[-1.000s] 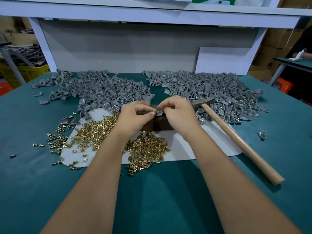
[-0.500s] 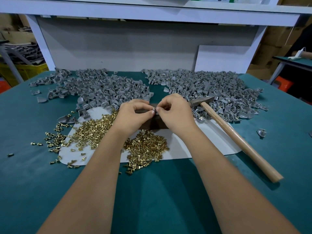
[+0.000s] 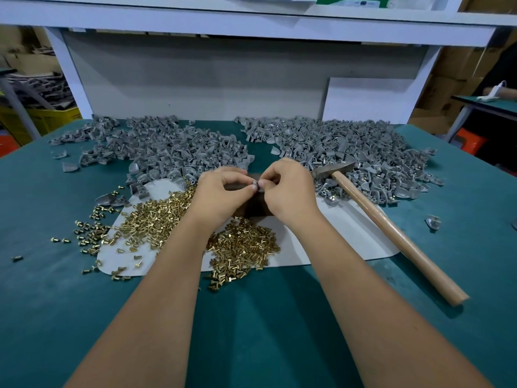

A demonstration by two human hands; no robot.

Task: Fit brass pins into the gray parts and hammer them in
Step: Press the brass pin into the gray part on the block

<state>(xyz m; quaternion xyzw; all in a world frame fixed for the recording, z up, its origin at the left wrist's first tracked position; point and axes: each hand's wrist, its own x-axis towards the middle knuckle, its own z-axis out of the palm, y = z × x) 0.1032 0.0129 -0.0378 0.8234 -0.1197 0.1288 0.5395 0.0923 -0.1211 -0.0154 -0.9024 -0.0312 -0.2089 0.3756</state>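
Hands meet over the middle of the desk (image 3: 56,317), fingertips touching. The left hand (image 3: 221,194) and the right hand (image 3: 288,191) both pinch one small gray part (image 3: 255,185) between curled fingers and thumbs, just above a dark block (image 3: 256,207) that lies on a white mat (image 3: 335,236). Whether a pin already sits in that part cannot be told; it is too small and mostly covered by fingertips.

Brass pins (image 3: 156,219) lie heaped on the mat under and left of the left wrist, with a second heap (image 3: 243,245) between the forearms and strays spilling onto the green desk at left. Gray parts lie in two wide piles at the back, one left (image 3: 167,147) and one right (image 3: 349,147). A hammer (image 3: 391,231) rests untouched to the right of the right hand, its metal head against the right pile, its wooden handle slanting toward the near right across the mat's edge.
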